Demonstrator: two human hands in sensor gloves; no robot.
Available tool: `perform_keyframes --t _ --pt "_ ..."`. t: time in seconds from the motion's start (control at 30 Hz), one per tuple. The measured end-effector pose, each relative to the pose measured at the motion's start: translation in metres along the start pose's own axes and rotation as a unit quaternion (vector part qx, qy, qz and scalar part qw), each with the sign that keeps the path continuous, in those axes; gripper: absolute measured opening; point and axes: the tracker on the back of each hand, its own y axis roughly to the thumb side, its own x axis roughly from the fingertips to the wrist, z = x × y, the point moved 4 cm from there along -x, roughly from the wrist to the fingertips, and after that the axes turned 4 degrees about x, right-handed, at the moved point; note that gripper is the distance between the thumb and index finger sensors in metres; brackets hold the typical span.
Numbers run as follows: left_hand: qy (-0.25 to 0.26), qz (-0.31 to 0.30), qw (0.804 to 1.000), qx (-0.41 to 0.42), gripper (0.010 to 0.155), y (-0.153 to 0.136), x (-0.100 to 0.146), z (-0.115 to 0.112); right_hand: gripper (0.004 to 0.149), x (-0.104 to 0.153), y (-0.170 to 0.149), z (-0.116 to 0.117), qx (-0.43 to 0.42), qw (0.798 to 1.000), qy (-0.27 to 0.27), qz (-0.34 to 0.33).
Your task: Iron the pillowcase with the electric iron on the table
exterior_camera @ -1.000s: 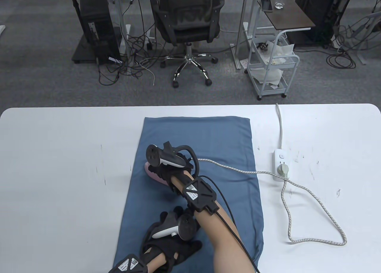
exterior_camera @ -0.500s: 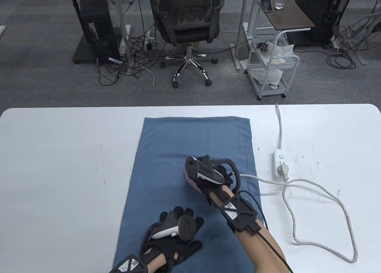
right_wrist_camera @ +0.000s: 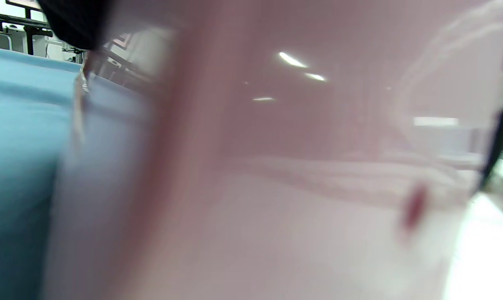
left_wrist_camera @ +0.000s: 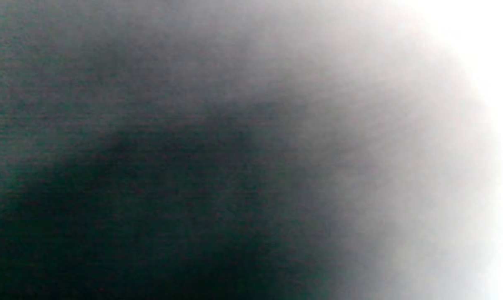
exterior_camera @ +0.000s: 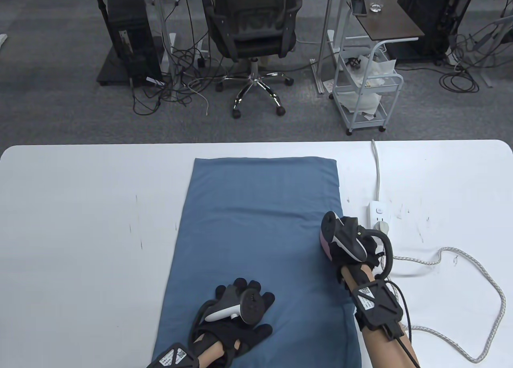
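Note:
A blue pillowcase [exterior_camera: 256, 223] lies flat on the white table [exterior_camera: 80, 223], its long side running away from me. My right hand [exterior_camera: 352, 243] grips a pink electric iron [exterior_camera: 326, 245] at the pillowcase's right edge, mostly hidden under the hand and tracker. In the right wrist view the iron's pink body [right_wrist_camera: 297, 166] fills the frame, with blue cloth [right_wrist_camera: 22, 146] at the left. My left hand [exterior_camera: 240, 308] rests flat on the pillowcase near its front end, fingers spread. The left wrist view is a dark blur.
A white power strip [exterior_camera: 378, 219] lies right of the pillowcase with the iron's plug in it. The braided cord [exterior_camera: 481, 280] loops over the table to the right of my right arm. An office chair [exterior_camera: 252, 31] and a white cart [exterior_camera: 366, 91] stand beyond the table.
My right hand has slid the iron from the pillowcase's left-middle across to its right edge. The cord has bunched further right. My left hand has stayed in place.

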Motion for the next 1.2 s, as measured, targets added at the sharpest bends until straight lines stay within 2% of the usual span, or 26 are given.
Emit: perform_keyframes --t 0.2,0.3,0.57,0.7,0.93,1.03,1.2 --pt "0.0 0.0 1.0 0.0 0.076 0.0 0.0 0.0 0.065 0.004 -0.016 0.0 -0.1 0.995 0.002 0.002" --pt "0.0 0.0 1.0 0.0 0.076 0.0 0.0 0.0 0.064 0.022 -0.023 -0.014 -0.137 0.99 -0.027 -0.014" --pt "0.0 0.0 1.0 0.0 0.077 0.0 0.0 0.0 0.064 0.091 -0.035 -0.069 -0.225 0.966 -0.077 -0.105" --pt "0.0 0.0 1.0 0.0 0.077 0.0 0.0 0.0 0.064 0.108 -0.038 -0.076 -0.227 0.961 -0.101 -0.121" --pt "0.012 -0.002 1.0 0.0 0.076 0.001 0.001 0.004 0.065 0.111 -0.044 -0.078 -0.232 0.959 -0.103 -0.126" --pt "0.072 -0.002 0.996 -0.044 0.075 0.008 0.008 0.023 0.065 0.111 -0.049 -0.08 -0.237 0.958 -0.104 -0.126" --pt "0.097 0.015 0.994 -0.05 0.074 0.011 -0.002 0.052 0.065 0.11 -0.054 -0.082 -0.246 0.955 -0.111 -0.122"
